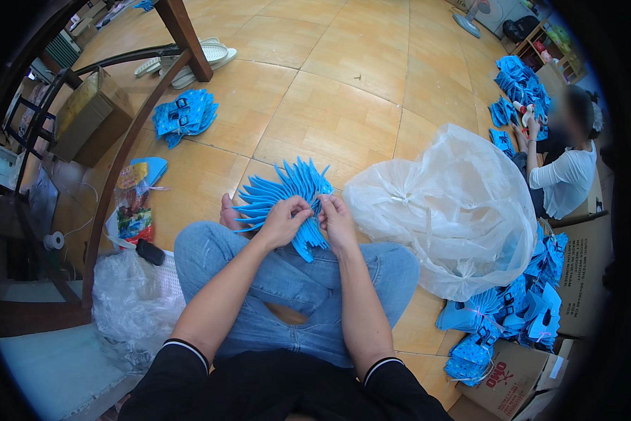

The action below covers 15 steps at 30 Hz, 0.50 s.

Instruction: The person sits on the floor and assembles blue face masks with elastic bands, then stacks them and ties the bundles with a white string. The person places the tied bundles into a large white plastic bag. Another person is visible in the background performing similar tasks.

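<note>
A bundle of flat blue pieces, fanned out like spines, lies in front of my crossed legs on the tiled floor. Above its near right part, my left hand is closed, with thumb and forefinger pinched together. Close beside it my right hand pinches too, its fingertips against the bundle's right side. Whatever the two pinches hold is too small to make out. Some of the blue pieces hang down between my hands, and their lower ends come near my jeans.
A large translucent plastic bag lies to my right, beside a heap of blue bundles and cardboard boxes. Another blue bundle sits ahead left, near a wooden frame. At far right a person sits handling blue pieces.
</note>
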Motion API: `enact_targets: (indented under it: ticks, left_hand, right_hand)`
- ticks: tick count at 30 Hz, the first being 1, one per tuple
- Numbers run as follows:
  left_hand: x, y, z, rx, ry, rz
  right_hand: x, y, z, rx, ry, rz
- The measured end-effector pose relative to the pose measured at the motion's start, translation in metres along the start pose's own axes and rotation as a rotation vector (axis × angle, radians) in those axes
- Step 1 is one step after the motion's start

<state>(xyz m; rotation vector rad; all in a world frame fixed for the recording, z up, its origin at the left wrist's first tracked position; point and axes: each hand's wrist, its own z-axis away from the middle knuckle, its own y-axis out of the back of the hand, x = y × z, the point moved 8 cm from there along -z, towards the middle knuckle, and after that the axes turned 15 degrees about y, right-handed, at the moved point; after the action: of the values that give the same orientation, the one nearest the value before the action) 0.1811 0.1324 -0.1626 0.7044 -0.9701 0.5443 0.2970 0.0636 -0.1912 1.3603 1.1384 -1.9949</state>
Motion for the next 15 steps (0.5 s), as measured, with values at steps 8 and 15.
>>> enact_targets:
  ticks: [8,15]
  left_hand:
    - [-0.011,-0.004,-0.010,-0.091,0.185,0.159]
    - [0.001,-0.004,-0.002,-0.127,0.133,-0.041]
  right_hand:
    - [-0.019,0.000,-0.002,0.005,0.150,0.105]
    - [-0.026,-0.002,-0.005,0.058,0.248,0.101]
